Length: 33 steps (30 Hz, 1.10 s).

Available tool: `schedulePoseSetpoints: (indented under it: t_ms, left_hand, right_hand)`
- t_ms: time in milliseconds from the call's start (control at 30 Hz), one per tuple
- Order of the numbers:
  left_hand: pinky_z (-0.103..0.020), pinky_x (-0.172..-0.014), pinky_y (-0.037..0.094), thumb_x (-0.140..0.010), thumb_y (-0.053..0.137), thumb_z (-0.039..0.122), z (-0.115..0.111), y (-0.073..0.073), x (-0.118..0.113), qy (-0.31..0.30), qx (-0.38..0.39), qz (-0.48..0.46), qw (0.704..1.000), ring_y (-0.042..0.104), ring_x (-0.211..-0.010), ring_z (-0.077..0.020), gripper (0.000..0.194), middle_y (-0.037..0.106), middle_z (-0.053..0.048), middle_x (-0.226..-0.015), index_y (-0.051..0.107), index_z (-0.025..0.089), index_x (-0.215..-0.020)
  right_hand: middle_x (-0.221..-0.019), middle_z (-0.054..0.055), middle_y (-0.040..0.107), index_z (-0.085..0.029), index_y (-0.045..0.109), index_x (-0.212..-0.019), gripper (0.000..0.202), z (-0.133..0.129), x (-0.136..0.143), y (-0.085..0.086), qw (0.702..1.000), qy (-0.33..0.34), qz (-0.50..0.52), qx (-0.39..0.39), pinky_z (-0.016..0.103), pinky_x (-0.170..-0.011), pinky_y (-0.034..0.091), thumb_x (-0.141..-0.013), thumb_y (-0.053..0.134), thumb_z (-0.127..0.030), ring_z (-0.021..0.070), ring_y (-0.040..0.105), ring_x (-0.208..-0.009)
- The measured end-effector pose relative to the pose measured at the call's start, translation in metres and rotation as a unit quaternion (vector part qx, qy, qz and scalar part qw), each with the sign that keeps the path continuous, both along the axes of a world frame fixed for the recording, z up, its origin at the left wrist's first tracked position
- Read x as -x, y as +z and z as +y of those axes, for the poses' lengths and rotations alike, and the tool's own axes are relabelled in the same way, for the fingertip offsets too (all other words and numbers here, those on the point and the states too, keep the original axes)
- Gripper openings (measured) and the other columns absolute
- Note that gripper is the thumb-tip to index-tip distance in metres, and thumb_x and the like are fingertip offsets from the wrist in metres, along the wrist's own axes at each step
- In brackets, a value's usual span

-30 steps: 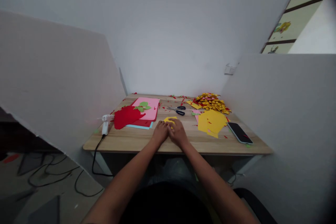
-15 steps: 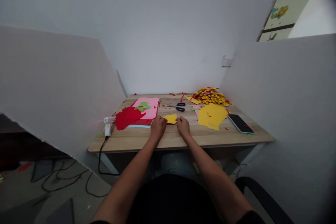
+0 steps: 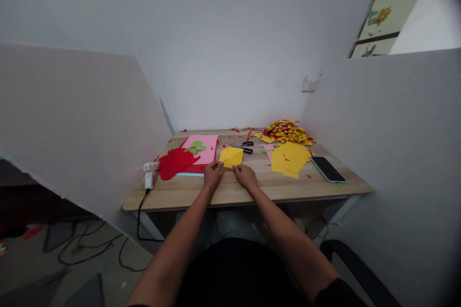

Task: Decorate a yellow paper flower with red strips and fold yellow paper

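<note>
A creased piece of yellow paper (image 3: 232, 156) is held up between my two hands over the middle of the table. My left hand (image 3: 213, 175) pinches its lower left edge. At the lower right edge, my right hand (image 3: 245, 176) has its fingers closed on the same paper. Just behind the paper lie scissors (image 3: 248, 150) with dark handles, their blades partly covered by it. Left of my hands are a red paper pile (image 3: 175, 163) and a pink sheet (image 3: 209, 156) with green leaf-shaped cutouts (image 3: 196, 147).
Flat yellow sheets (image 3: 284, 158) and a phone (image 3: 327, 170) lie on the table (image 3: 201, 196) at the right. Behind them rises a heap of folded yellow pieces (image 3: 288, 132). A white glue gun (image 3: 148, 175) with a black cord stands at the left edge. Partitions flank the table.
The yellow paper has been opened out and tilted up, so more of its face shows. My hands have shifted slightly left and nearer to me.
</note>
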<state>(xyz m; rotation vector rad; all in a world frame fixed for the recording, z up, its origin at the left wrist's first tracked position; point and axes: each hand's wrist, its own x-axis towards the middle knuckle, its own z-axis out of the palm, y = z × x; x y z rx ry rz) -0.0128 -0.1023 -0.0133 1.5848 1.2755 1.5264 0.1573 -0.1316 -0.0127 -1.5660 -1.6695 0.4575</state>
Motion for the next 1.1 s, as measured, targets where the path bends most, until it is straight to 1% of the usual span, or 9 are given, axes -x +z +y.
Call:
schedulePoseSetpoints:
  t_ms: [100, 167, 300, 400, 600, 700, 833, 967, 1100]
  left_hand:
    - [-0.023, -0.054, 0.036, -0.073, 0.069, 0.048, 0.001, -0.001, 0.003, 0.007, 0.009, -0.053, 0.999, 0.046, -0.054, -0.0109, 0.035, 0.051, 0.004, -0.054, 0.054, 0.019, -0.062]
    - [-0.022, -0.053, 0.034, -0.068, 0.074, 0.046, 0.002, -0.002, 0.004, 0.007, 0.013, -0.081, 0.997, 0.043, -0.053, -0.0097, 0.038, 0.046, 0.006, -0.053, 0.048, 0.020, -0.061]
    - [-0.021, -0.057, 0.039, -0.064, 0.079, 0.044, 0.003, -0.002, 0.004, -0.028, 0.021, -0.111, 0.993, 0.052, -0.060, -0.0116, 0.037, 0.057, 0.004, -0.062, 0.057, 0.019, -0.081]
    - [-0.023, -0.061, 0.043, -0.062, 0.081, 0.043, 0.004, -0.002, 0.000, -0.059, 0.032, -0.115, 0.991, 0.057, -0.066, -0.0131, 0.047, 0.064, 0.001, -0.071, 0.064, 0.016, -0.097]
    - [-0.025, -0.067, 0.048, -0.053, 0.085, 0.030, 0.007, -0.009, -0.001, -0.110, 0.051, -0.134, 0.984, 0.060, -0.070, -0.0123, 0.058, 0.070, -0.002, -0.085, 0.067, 0.014, -0.106]
    - [-0.026, -0.071, 0.050, -0.054, 0.083, 0.028, 0.009, -0.010, 0.003, -0.120, 0.048, -0.147, 0.981, 0.063, -0.077, -0.0136, 0.056, 0.073, -0.006, -0.099, 0.066, 0.015, -0.105]
    - [-0.029, -0.075, 0.052, -0.052, 0.082, 0.026, 0.008, -0.008, 0.006, -0.139, 0.047, -0.143, 0.979, 0.067, -0.088, -0.0189, 0.051, 0.074, -0.009, -0.105, 0.068, 0.016, -0.100]
    - [-0.031, -0.075, 0.053, -0.053, 0.085, 0.031, 0.007, -0.007, 0.006, -0.132, 0.057, -0.119, 0.982, 0.067, -0.084, -0.0201, 0.048, 0.075, -0.010, -0.099, 0.073, 0.015, -0.097]
    - [-0.032, -0.075, 0.052, -0.056, 0.086, 0.038, 0.007, -0.008, 0.005, -0.122, 0.061, -0.092, 0.986, 0.065, -0.080, -0.0201, 0.041, 0.076, -0.009, -0.088, 0.077, 0.015, -0.089]
  right_hand:
    - [-0.067, 0.005, 0.069, -0.023, 0.068, -0.075, 0.039, 0.004, -0.004, -0.004, 0.998, 0.000, 0.057, -0.018, 0.028, -0.068, 0.042, -0.093, 0.049, -0.052, 0.0201, 0.062, -0.068]
    - [-0.068, 0.002, 0.068, -0.023, 0.067, -0.081, 0.038, 0.009, -0.007, -0.009, 0.994, -0.002, 0.107, -0.037, 0.028, -0.068, 0.043, -0.091, 0.049, -0.054, 0.0193, 0.062, -0.069]
    - [-0.080, 0.003, 0.070, -0.020, 0.064, -0.087, 0.037, 0.018, -0.012, -0.016, 0.976, 0.009, 0.205, -0.078, 0.027, -0.070, 0.046, -0.083, 0.054, -0.056, 0.0181, 0.060, -0.074]
    - [-0.083, 0.003, 0.069, -0.019, 0.063, -0.088, 0.034, 0.023, -0.014, -0.018, 0.960, 0.027, 0.261, -0.098, 0.028, -0.071, 0.048, -0.077, 0.058, -0.050, 0.0173, 0.059, -0.074]
    - [-0.084, 0.004, 0.069, -0.019, 0.062, -0.085, 0.029, 0.023, -0.018, -0.018, 0.938, 0.047, 0.327, -0.102, 0.029, -0.074, 0.050, -0.071, 0.062, -0.044, 0.0170, 0.059, -0.076]
    - [-0.081, 0.003, 0.068, -0.019, 0.062, -0.088, 0.030, 0.020, -0.017, -0.016, 0.930, 0.057, 0.351, -0.089, 0.028, -0.067, 0.050, -0.070, 0.064, -0.043, 0.0163, 0.059, -0.071]
    - [-0.075, 0.001, 0.067, -0.018, 0.063, -0.094, 0.037, 0.015, -0.016, -0.012, 0.924, 0.084, 0.370, -0.056, 0.024, -0.050, 0.046, -0.068, 0.069, -0.044, 0.0146, 0.056, -0.061]
    - [-0.078, 0.001, 0.068, -0.017, 0.066, -0.100, 0.042, 0.012, -0.017, -0.011, 0.921, 0.106, 0.374, -0.032, 0.024, -0.046, 0.047, -0.065, 0.072, -0.041, 0.0135, 0.054, -0.058]
    - [-0.083, 0.001, 0.068, -0.018, 0.063, -0.106, 0.048, 0.012, -0.016, -0.013, 0.921, 0.091, 0.377, -0.035, 0.024, -0.045, 0.047, -0.064, 0.072, -0.040, 0.0144, 0.056, -0.060]
